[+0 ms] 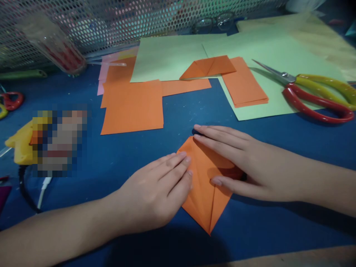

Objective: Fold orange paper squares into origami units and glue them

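Note:
A folded orange paper point(204, 193), kite-shaped with a centre crease, lies on the blue table point(180, 111) in front of me. My left hand point(158, 193) lies flat on its left edge, fingers stretched out together. My right hand point(233, 159) presses flat on its upper right part, fingers extended along the top fold and thumb on the middle flap. Neither hand grips anything; both rest palm down on the paper.
Orange paper squares point(133, 105), a folded orange piece point(208, 66) and a stack of orange strips point(244, 83) lie beyond, on light green sheets point(267, 55). Red-and-yellow scissors point(314, 92) lie at the right. A yellow glue gun point(19, 142) sits at the left. Mesh fence point(111, 22) behind.

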Tool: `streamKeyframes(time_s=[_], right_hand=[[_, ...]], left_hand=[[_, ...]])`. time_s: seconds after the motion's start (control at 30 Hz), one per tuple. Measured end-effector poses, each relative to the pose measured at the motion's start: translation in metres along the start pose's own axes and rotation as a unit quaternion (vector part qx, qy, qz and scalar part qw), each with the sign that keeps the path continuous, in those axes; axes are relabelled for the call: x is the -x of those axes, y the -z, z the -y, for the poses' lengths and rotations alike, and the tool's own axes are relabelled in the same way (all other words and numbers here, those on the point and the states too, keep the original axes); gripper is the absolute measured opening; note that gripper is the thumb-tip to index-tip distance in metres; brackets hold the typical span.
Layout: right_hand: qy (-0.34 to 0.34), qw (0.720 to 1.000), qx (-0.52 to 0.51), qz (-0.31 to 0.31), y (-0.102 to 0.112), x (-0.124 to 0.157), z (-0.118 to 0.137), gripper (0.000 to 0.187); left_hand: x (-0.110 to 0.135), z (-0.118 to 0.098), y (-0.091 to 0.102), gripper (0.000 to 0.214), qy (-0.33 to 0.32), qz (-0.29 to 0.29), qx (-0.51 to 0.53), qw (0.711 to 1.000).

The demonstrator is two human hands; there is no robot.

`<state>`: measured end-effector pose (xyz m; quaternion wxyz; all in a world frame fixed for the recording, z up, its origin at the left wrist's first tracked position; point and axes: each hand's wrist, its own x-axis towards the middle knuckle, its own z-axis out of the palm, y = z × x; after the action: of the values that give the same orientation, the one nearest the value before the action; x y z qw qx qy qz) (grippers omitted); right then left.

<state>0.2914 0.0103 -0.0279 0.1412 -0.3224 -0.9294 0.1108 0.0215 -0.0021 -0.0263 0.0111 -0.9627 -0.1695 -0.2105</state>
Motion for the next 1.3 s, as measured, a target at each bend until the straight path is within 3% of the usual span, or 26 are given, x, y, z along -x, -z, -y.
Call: streamKeyframes(time_s=[0.4,1.3], right_hand=[[-0.005,0.999,-0.035,-0.006,-0.0043,0.0005,-0.0004,0.062],[0.021,1.000,0.007,-0.004,-0.0027,0.0001,-0.0013,0.057]], left_hand=[[-0.0020,0.0013,0.0006,0.014,0.009,-0.011,0.013,1.000],[0.0004,-0.0014,-0.0022,0.017,0.007,0.005,0.032,0.999]])
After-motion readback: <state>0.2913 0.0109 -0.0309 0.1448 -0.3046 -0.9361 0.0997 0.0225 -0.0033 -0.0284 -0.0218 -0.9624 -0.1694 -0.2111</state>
